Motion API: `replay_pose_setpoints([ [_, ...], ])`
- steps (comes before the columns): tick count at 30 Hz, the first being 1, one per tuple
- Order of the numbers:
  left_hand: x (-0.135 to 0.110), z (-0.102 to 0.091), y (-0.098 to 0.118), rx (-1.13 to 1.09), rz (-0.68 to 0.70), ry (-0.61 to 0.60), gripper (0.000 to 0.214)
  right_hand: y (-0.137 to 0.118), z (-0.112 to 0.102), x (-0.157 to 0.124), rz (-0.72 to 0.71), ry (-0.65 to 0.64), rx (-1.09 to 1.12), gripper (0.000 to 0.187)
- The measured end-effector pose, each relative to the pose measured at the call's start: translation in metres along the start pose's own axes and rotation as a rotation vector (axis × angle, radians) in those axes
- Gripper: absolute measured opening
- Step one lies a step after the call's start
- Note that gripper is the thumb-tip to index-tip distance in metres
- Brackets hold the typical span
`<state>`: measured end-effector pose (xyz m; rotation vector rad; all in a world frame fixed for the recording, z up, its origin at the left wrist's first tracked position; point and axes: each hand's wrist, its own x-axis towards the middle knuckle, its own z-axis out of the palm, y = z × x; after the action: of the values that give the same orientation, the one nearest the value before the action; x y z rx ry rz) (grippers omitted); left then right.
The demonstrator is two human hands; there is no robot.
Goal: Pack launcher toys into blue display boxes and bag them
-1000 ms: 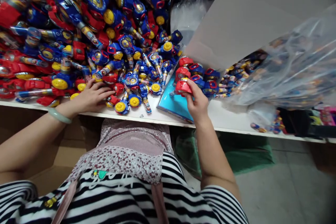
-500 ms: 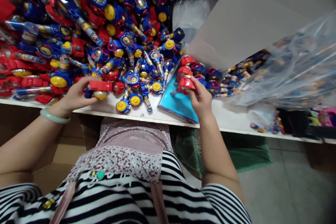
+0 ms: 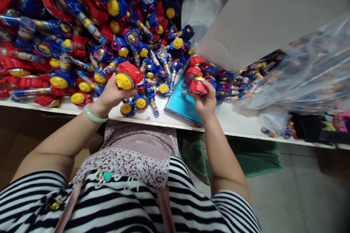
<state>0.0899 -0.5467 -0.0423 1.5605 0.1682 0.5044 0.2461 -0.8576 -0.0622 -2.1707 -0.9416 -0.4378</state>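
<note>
My left hand [image 3: 112,93] is closed around a red toy with a yellow disc [image 3: 128,75], raised over the front of the bench. Several blue toys with yellow discs [image 3: 141,102] lie just beyond and beside it. My right hand [image 3: 205,98] has its fingers on another red toy [image 3: 198,86], which sits at the near end of a row of red and blue toys. That row rests on a light blue box or sheet [image 3: 179,107]. Red toys [image 3: 197,59] stand behind the held one, and blue ones [image 3: 224,75] are to its right.
A large heap of red and blue toys [image 3: 90,25] fills the left and back. At right stand a grey-white panel [image 3: 262,11] and a clear plastic bag [image 3: 308,65] of small items. The white bench edge [image 3: 240,127] runs across; a green bag [image 3: 254,156] is below.
My left hand has lifted the red toy and carried it to the right, turning its yellow disc toward me. My right hand has shifted only slightly at the row.
</note>
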Motion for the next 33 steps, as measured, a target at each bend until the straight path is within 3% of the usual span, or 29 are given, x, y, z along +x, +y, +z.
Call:
replay_pose_setpoints([
  [4,0.003,0.008,-0.006,-0.072,-0.109,-0.018,0.042,-0.002,0.007,-0.011,0.097,0.086,-0.007,0.064],
  [10,0.005,0.015,0.000,-0.088,-0.156,-0.087,0.042,-0.021,-0.006,-0.004,-0.059,-0.065,0.065,0.058],
  [13,0.005,0.024,0.008,-0.227,-0.286,-0.241,0.037,-0.022,-0.006,0.000,-0.061,-0.061,0.126,0.057],
  [17,0.005,0.041,0.015,-0.546,-0.471,-0.459,0.046,-0.012,0.007,-0.001,0.086,-0.027,0.207,0.059],
  [20,0.008,0.047,0.015,-0.669,-0.503,-0.616,0.054,-0.003,0.016,-0.002,0.136,-0.122,0.216,0.057],
  [23,0.008,0.050,0.012,-0.667,-0.507,-0.741,0.060,-0.003,0.010,-0.002,0.135,-0.152,0.147,0.059],
  [26,0.002,0.060,0.007,-0.674,-0.587,-0.872,0.055,-0.028,-0.008,-0.001,0.086,-0.107,0.016,0.074],
  [28,-0.005,0.075,0.003,-0.709,-0.651,-1.012,0.045,-0.056,-0.017,-0.003,0.038,-0.100,0.061,0.086],
  [31,-0.013,0.099,0.001,-0.712,-0.701,-1.280,0.042,-0.095,-0.020,-0.014,0.053,-0.300,0.430,0.077],
  [33,-0.013,0.103,0.007,-0.550,-0.600,-1.369,0.045,-0.102,-0.020,-0.022,0.155,-0.358,0.642,0.067],
])
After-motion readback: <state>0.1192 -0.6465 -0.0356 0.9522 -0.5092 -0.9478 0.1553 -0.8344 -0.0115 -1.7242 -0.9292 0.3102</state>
